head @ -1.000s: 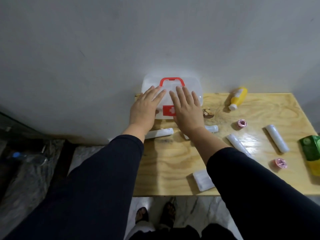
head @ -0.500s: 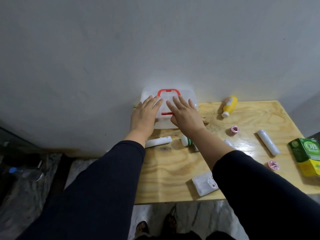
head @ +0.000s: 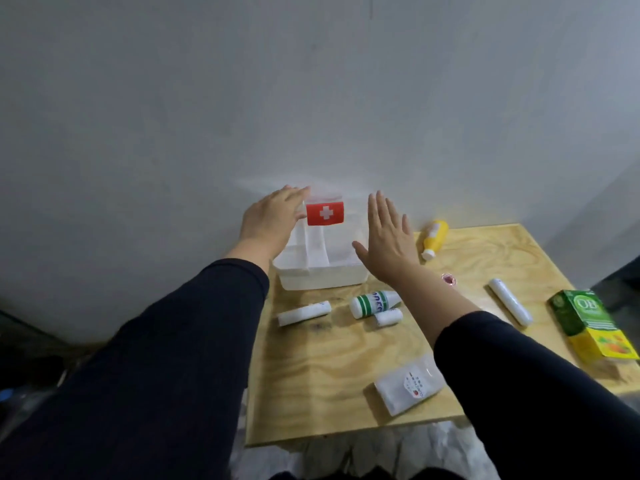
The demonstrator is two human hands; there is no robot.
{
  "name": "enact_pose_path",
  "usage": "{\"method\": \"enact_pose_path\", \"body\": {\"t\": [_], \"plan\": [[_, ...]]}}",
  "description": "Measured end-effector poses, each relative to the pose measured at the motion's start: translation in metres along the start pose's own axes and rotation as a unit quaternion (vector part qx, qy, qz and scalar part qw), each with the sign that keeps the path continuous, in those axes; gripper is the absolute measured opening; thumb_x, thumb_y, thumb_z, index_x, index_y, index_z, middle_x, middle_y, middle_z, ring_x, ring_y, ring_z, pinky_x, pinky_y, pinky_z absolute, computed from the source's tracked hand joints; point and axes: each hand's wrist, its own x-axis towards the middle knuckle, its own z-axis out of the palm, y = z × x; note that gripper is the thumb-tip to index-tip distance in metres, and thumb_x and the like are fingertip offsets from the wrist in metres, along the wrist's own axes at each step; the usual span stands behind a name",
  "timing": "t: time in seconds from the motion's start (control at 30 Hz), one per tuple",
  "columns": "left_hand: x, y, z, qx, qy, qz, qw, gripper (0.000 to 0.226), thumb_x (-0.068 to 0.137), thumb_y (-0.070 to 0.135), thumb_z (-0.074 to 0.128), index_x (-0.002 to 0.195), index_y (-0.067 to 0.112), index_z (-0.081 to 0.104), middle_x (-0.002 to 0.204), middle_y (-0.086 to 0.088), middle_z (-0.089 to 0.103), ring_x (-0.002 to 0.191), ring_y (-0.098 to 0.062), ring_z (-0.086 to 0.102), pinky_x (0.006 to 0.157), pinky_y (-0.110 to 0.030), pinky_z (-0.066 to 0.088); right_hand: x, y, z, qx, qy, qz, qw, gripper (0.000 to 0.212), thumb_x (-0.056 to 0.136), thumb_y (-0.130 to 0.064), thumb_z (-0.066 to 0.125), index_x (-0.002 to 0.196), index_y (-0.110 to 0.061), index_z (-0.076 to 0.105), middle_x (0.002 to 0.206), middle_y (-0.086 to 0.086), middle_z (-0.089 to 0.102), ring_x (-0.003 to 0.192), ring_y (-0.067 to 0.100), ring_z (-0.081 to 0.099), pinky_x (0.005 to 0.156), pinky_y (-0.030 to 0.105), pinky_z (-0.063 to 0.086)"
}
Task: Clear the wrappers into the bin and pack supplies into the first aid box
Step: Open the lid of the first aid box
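A translucent white first aid box (head: 320,277) stands at the table's back left, its lid with the red cross latch (head: 325,213) raised against the wall. My left hand (head: 272,218) holds the lid's left edge up. To the right of the box my right hand (head: 389,237) hovers with straight, spread fingers, holding nothing. On the table lie a white roll (head: 304,313), a green-striped white bottle (head: 372,303), a small white roll (head: 388,317), a yellow bottle (head: 434,238), a long white roll (head: 509,305), a pink tape roll (head: 449,279) and a white packet (head: 408,388).
A green and yellow carton (head: 590,325) lies at the right edge of the wooden table (head: 329,375). A grey wall rises right behind the box. Dark floor and clutter lie to the left below the table. No bin is in view.
The box lid has swung from closed to upright against the wall. My left hand rose with it; my right hand lifted off the lid and moved right.
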Motion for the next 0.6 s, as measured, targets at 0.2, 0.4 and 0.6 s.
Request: {"method": "enact_pose_path", "body": {"t": [0.2,0.4,0.6], "plan": [[0.027,-0.005,0.005,-0.046,0.040,-0.022,0.998,0.039,0.103,0.022,0.037,0.141,0.024,0.045,0.149,0.003,0.045,0.143,-0.014,0.032,0.105,-0.034,0.039,0.003,-0.002,0.025,0.088,-0.106,0.086,0.987,0.071,0.100,-0.041,0.031,0.150,-0.009,-0.008,0.161,0.008,-0.009,0.149,0.023,-0.006,0.121,0.046,0.008],[0.052,-0.010,0.008,-0.002,0.036,-0.019,0.999,0.044,0.105,0.023,0.029,0.148,0.020,0.033,0.156,0.001,0.034,0.147,-0.016,0.025,0.118,-0.039,0.024,0.005,-0.006,0.050,0.074,-0.143,0.070,0.984,0.067,0.100,-0.041,0.028,0.150,-0.006,-0.001,0.162,0.007,-0.005,0.149,0.022,-0.007,0.121,0.044,0.009],[0.059,-0.010,0.007,0.030,0.051,-0.019,0.998,0.045,0.101,0.025,0.040,0.145,0.015,0.037,0.152,-0.001,0.040,0.145,-0.018,0.030,0.117,-0.040,0.025,-0.001,-0.001,0.051,0.056,-0.141,0.070,0.986,0.067,0.100,-0.042,0.027,0.151,-0.006,0.000,0.162,0.007,-0.003,0.149,0.021,-0.007,0.122,0.043,0.006]]}}
